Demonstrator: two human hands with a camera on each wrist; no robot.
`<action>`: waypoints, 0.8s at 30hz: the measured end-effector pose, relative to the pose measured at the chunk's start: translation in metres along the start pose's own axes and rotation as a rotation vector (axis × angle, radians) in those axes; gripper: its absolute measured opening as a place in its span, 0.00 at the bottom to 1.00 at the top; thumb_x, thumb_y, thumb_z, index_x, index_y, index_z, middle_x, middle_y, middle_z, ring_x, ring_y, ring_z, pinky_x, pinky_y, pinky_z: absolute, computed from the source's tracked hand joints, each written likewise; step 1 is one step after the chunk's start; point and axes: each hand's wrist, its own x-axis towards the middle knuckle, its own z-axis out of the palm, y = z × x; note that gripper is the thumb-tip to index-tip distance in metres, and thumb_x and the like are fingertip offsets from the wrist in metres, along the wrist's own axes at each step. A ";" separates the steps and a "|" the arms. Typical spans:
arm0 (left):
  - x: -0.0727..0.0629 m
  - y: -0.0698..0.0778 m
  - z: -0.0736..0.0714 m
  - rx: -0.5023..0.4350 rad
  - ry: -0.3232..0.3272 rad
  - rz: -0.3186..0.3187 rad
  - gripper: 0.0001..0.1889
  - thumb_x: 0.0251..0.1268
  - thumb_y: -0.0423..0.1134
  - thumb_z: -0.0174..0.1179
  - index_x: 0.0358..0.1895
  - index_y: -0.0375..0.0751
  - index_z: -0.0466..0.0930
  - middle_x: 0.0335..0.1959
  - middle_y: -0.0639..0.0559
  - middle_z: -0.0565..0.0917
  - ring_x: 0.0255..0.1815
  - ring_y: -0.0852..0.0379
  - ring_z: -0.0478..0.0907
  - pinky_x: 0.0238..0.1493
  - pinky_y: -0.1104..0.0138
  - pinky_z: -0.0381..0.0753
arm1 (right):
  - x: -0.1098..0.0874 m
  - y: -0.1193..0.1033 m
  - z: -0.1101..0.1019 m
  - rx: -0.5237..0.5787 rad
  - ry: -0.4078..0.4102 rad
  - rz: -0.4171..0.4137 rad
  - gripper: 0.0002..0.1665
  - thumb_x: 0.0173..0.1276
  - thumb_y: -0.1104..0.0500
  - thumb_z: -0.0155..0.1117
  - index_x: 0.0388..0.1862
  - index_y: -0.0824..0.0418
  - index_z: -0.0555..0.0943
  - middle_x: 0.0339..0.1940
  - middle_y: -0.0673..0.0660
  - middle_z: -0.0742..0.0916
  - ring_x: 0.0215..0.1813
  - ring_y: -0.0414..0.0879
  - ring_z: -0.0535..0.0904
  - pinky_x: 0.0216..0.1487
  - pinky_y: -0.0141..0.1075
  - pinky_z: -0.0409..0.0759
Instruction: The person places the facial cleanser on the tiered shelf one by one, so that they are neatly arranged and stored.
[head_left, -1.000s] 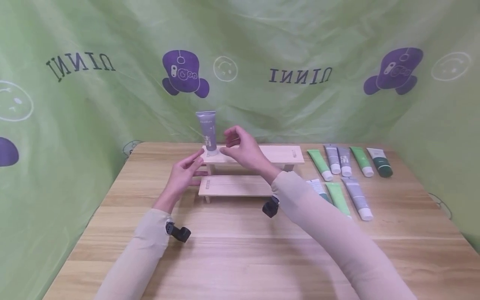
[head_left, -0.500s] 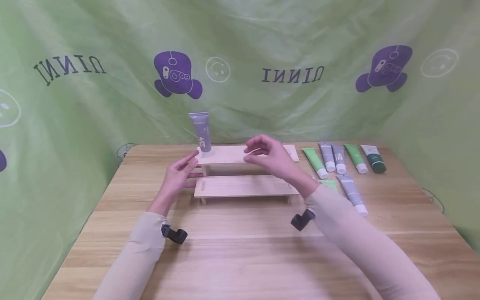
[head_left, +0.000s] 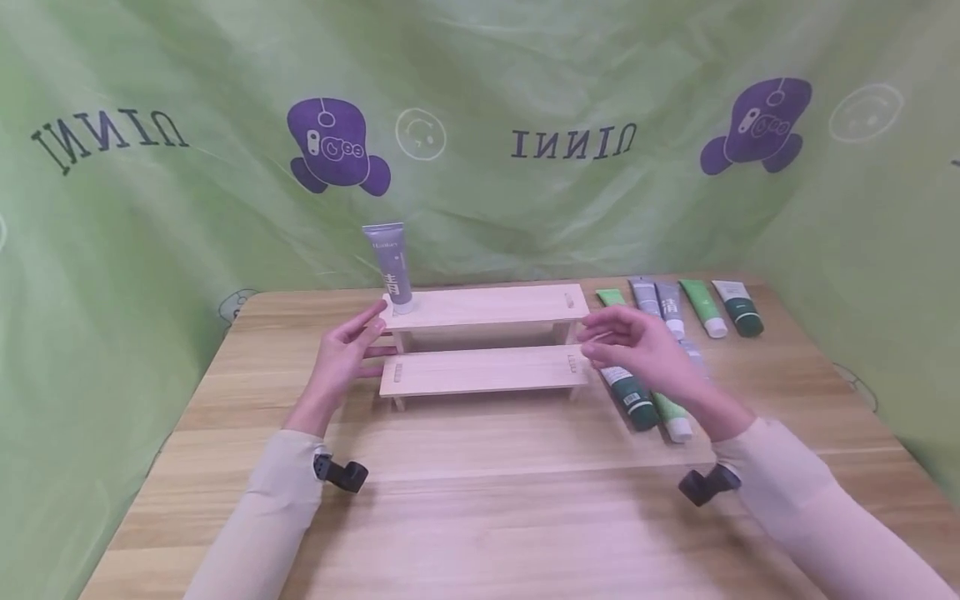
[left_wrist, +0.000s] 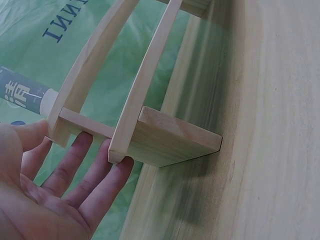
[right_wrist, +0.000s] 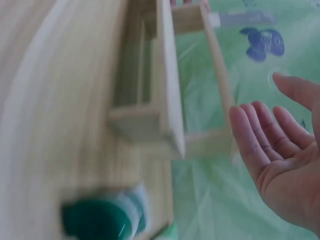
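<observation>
A two-tier light wooden stand (head_left: 480, 371) sits on the table. One grey-purple tube (head_left: 388, 260) stands cap-down at the left end of its upper shelf (head_left: 487, 307). My left hand (head_left: 334, 358) touches the stand's left end. In the left wrist view, its loosely bent fingers (left_wrist: 102, 187) lie along the ends of the shelves, with the thumb near the tube's white cap (left_wrist: 49, 102). By the stand's right end is my right hand (head_left: 645, 348), its fingers loosely extended and holding nothing. The right wrist view shows its palm (right_wrist: 290, 175) beside the stand, apart from it.
Several tubes lie right of the stand, among them a dark green one (head_left: 633, 404), a light green one (head_left: 677, 421) and a white-and-green one (head_left: 738, 308). My right hand partly covers some. A green printed cloth (head_left: 465, 200) hangs behind the wooden table (head_left: 450, 517).
My right hand has moved away from the standing tube, rightward along the stand to its right end. The left hand stays at the left end. The view has shifted slightly.
</observation>
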 end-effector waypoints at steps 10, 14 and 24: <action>-0.001 -0.005 0.007 -0.035 0.004 -0.010 0.26 0.76 0.51 0.57 0.74 0.59 0.68 0.70 0.39 0.71 0.54 0.41 0.83 0.51 0.48 0.86 | -0.066 0.046 -0.076 -0.160 0.047 0.033 0.25 0.72 0.63 0.66 0.65 0.66 0.73 0.51 0.58 0.87 0.47 0.47 0.87 0.45 0.40 0.89; -0.003 -0.004 0.007 -0.022 0.013 -0.010 0.25 0.76 0.50 0.56 0.74 0.60 0.69 0.69 0.39 0.73 0.52 0.44 0.84 0.51 0.48 0.86 | -0.091 0.059 -0.106 -0.175 0.100 0.066 0.26 0.74 0.65 0.62 0.69 0.63 0.72 0.50 0.47 0.88 0.45 0.47 0.87 0.44 0.36 0.88; 0.000 0.001 0.001 -0.015 0.017 -0.020 0.26 0.75 0.52 0.58 0.74 0.62 0.68 0.71 0.41 0.71 0.57 0.38 0.81 0.49 0.51 0.87 | -0.111 0.087 -0.150 -0.164 0.122 0.152 0.25 0.75 0.67 0.60 0.64 0.45 0.75 0.50 0.39 0.87 0.45 0.41 0.87 0.40 0.40 0.89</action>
